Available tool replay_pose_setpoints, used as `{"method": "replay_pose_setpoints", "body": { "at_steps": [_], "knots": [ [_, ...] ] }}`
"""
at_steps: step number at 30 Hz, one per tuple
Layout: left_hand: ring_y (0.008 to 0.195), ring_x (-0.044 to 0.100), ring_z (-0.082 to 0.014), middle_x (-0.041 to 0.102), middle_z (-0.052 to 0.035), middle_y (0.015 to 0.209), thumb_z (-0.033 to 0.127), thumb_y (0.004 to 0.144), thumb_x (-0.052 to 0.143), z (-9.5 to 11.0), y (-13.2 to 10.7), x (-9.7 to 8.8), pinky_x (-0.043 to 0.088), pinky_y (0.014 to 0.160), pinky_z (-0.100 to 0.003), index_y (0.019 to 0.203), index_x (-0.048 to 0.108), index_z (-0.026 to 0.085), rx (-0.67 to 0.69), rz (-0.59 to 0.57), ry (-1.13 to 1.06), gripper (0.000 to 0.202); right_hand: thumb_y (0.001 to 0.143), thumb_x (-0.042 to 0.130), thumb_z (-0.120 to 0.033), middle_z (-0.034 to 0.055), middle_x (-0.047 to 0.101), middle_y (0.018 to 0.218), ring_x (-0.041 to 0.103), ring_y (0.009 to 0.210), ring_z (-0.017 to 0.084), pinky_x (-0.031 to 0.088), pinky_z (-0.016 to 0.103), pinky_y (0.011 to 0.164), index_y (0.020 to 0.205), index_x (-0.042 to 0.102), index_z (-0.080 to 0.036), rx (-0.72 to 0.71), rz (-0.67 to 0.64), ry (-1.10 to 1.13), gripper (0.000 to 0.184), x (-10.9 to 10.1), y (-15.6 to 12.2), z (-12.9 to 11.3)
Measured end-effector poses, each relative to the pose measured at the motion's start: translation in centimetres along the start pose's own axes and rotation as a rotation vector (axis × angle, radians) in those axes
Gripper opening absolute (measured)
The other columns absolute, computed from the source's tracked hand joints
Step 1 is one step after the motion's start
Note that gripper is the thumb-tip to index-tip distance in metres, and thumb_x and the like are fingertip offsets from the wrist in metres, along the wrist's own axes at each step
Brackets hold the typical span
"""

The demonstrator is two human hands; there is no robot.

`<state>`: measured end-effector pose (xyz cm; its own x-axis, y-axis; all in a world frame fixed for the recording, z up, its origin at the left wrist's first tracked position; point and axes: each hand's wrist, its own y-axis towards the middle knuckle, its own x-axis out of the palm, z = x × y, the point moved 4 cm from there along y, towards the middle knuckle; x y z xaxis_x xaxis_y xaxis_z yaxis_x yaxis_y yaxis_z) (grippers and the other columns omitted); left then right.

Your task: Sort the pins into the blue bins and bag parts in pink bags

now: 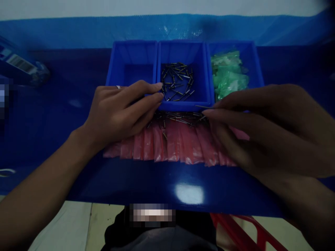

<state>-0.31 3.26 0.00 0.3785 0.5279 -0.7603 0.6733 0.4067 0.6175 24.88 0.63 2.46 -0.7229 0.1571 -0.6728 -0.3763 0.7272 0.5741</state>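
Observation:
A row of small red plastic bags (172, 144) lies fanned out on the blue table (146, 184). Thin dark metal pins (180, 118) lie in a heap along the bags' upper ends. My left hand (123, 111) rests on the left end of the row, fingers stretched together toward the middle bin. My right hand (264, 129) hovers over the right end, thumb and forefinger pinched on a single thin pin (202, 106). The middle blue bin (183, 52) holds more loose pins (176, 82).
Three blue bins stand side by side at the back: the left bin (131, 57) looks bare inside, the right bin (251, 55) holds green bags (227, 75). A box with a barcode label (21, 66) lies far left. A red frame (243, 230) shows below the table edge.

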Motion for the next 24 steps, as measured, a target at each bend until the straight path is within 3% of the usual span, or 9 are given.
{"method": "replay_pose_setpoints", "body": {
  "at_steps": [2,6,8,10,12,16,21,24],
  "knots": [
    [0.093,0.082,-0.0145,0.08,-0.0035,0.131,0.022,0.104,0.072,0.0,-0.1,0.0,0.056,0.063,-0.028,0.127,0.071,0.022,-0.006,-0.004,-0.014,0.023,0.101,0.074,-0.026,0.0018,0.079,0.102,0.077,0.093,0.016,0.067,0.032,0.081,0.1,0.083,-0.028,-0.002,0.02,-0.023,0.009,0.1,0.0,-0.1],
    [0.098,0.082,-0.0153,0.078,-0.0027,0.135,0.023,0.106,0.069,-0.2,-0.2,0.0,0.055,0.066,-0.026,0.131,0.069,0.022,-0.004,-0.023,-0.043,0.024,0.098,0.078,-0.02,-0.0021,0.081,0.105,0.077,0.101,0.014,0.069,0.03,0.09,0.107,0.084,-0.026,0.22,0.002,0.156,0.012,1.0,0.1,0.3],
    [0.099,0.082,-0.0155,0.078,-0.003,0.135,0.023,0.107,0.069,-0.1,-0.1,0.0,0.055,0.066,-0.025,0.131,0.069,0.022,-0.01,-0.03,-0.039,0.024,0.099,0.075,-0.015,-0.0028,0.077,0.135,0.073,0.129,0.019,0.067,0.036,0.111,0.134,0.077,-0.031,0.247,-0.042,0.349,0.038,1.5,0.1,0.4],
    [0.098,0.082,-0.0162,0.079,-0.0048,0.133,0.022,0.105,0.071,0.0,0.0,0.0,0.055,0.064,-0.027,0.13,0.07,0.021,-0.001,-0.024,-0.031,0.025,0.1,0.07,-0.01,-0.0064,0.053,0.168,0.052,0.158,0.025,0.055,0.048,0.13,0.159,0.056,-0.041,0.245,-0.126,0.477,0.068,1.7,-0.1,0.3],
    [0.094,0.082,-0.0168,0.08,-0.0059,0.13,0.021,0.103,0.073,0.1,0.1,-0.1,0.055,0.062,-0.028,0.128,0.071,0.02,0.002,-0.013,-0.029,0.025,0.099,0.069,-0.009,-0.0103,0.037,0.177,0.038,0.166,0.028,0.047,0.053,0.137,0.164,0.048,-0.046,0.174,-0.163,0.404,0.078,1.2,-0.2,0.1],
    [0.093,0.082,-0.0164,0.08,-0.0063,0.13,0.021,0.103,0.073,0.2,0.1,-0.2,0.054,0.061,-0.028,0.128,0.071,0.02,-0.011,0.0,-0.035,0.025,0.099,0.07,-0.012,-0.0039,0.057,0.164,0.06,0.15,0.026,0.05,0.046,0.134,0.144,0.071,-0.033,-0.045,-0.139,-0.038,0.05,-0.1,-0.3,-0.2],
    [0.093,0.081,-0.0147,0.08,-0.0045,0.129,0.022,0.106,0.068,0.2,0.1,-0.1,0.052,0.06,-0.026,0.126,0.07,0.022,0.001,-0.007,-0.02,0.02,0.1,0.07,-0.013,0.0086,0.056,0.165,0.065,0.145,0.025,0.057,0.04,0.126,0.146,0.067,-0.019,-0.178,-0.156,-0.095,0.047,0.9,-0.2,0.0],
    [0.093,0.082,-0.0158,0.081,-0.0059,0.127,0.021,0.106,0.068,0.2,0.2,0.0,0.05,0.059,-0.026,0.126,0.071,0.019,0.013,0.005,-0.017,0.02,0.099,0.069,-0.009,0.0097,0.07,0.149,0.075,0.126,0.023,0.065,0.04,0.108,0.132,0.074,-0.02,-0.261,-0.127,-0.135,0.035,1.3,-0.4,-0.1]
  ]
}}
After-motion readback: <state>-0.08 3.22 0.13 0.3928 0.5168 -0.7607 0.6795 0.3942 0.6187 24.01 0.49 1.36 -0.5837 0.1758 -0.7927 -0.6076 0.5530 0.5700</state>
